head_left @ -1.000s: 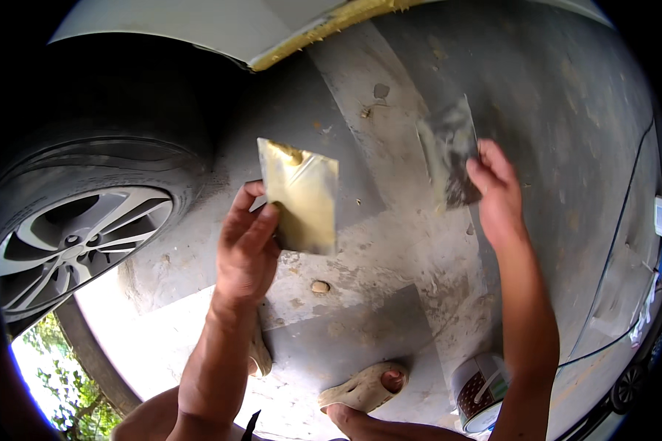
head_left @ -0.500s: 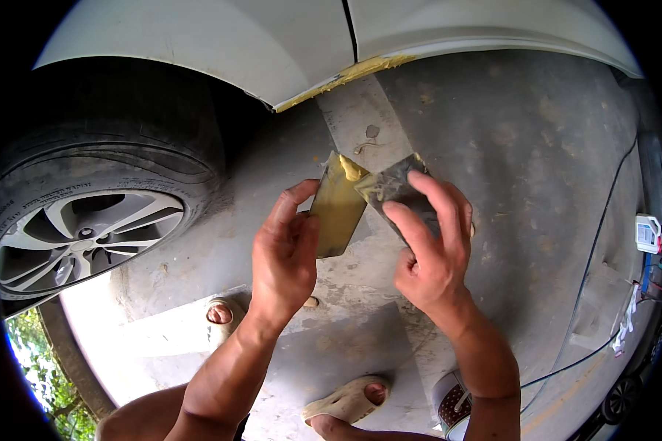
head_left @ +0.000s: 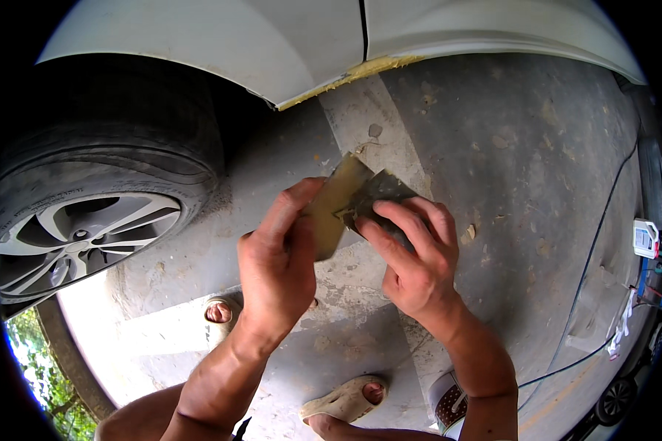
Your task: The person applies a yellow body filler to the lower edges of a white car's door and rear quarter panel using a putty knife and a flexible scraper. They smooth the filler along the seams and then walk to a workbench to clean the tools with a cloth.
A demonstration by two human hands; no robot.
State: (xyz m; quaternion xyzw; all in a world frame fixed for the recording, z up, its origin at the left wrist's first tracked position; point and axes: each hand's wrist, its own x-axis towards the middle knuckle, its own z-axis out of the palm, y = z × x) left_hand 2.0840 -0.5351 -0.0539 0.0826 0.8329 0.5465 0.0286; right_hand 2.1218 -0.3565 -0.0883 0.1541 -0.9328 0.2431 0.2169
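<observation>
My left hand point(head_left: 276, 275) pinches a flat putty spreader point(head_left: 334, 213) coated with a thin yellowish film of filler. In my right hand point(head_left: 418, 268) is a second, dark grey putty spreader point(head_left: 385, 189), gripped by the fingers from above. The dark one's edge overlaps and seems to touch the face of the left one. A little filler shows along the dark spreader's left edge, partly covered by my fingers. Ahead of both hands, yellow filler point(head_left: 364, 70) is smeared along the lower edge of a white car body point(head_left: 272, 44).
At the left is a car tyre point(head_left: 191, 147) with a silver wheel. My sandalled feet are below, near a round tin point(head_left: 449, 408) by my right forearm. A black cable point(head_left: 603, 213) runs along the right, close to a white plastic bottle point(head_left: 645, 239).
The right spreader has moved left and down over the left one. The yellow lump at the left spreader's upper corner is gone from there. Both hands have shifted slightly left.
</observation>
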